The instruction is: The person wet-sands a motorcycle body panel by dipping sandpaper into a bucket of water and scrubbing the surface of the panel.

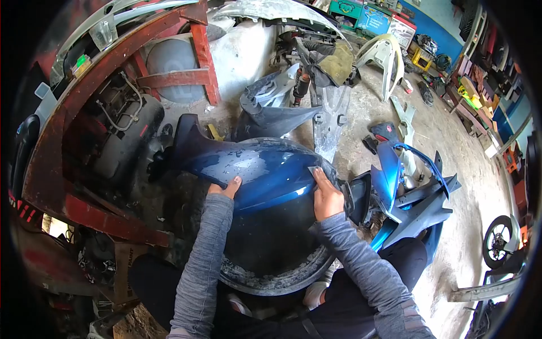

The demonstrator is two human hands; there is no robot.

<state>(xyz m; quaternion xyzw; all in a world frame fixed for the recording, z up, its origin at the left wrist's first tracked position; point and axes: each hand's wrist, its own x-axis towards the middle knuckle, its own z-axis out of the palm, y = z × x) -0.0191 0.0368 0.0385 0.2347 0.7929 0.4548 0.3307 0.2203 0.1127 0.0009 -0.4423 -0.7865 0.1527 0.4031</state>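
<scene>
A blue motorcycle body panel (276,178) lies across a round black tub (276,287). Dull, scuffed patches and water drops mark its upper face, while the lower part is glossy. My left hand (224,187) grips the panel's near edge, its thumb on top and the other fingers hidden underneath. At the panel's right end, my right hand (328,198) is closed, fingertips pressed to the surface. A small thin greyish piece, which looks like sandpaper, shows under those fingertips. Dark liquid seems to fill the tub between my knees.
More blue fairing parts (389,178) lie on the floor at right. Grey panels (271,116) are piled beyond the tub. A red metal frame (113,217) with a tank (127,141) stands at left. A wheel (498,242) is at far right.
</scene>
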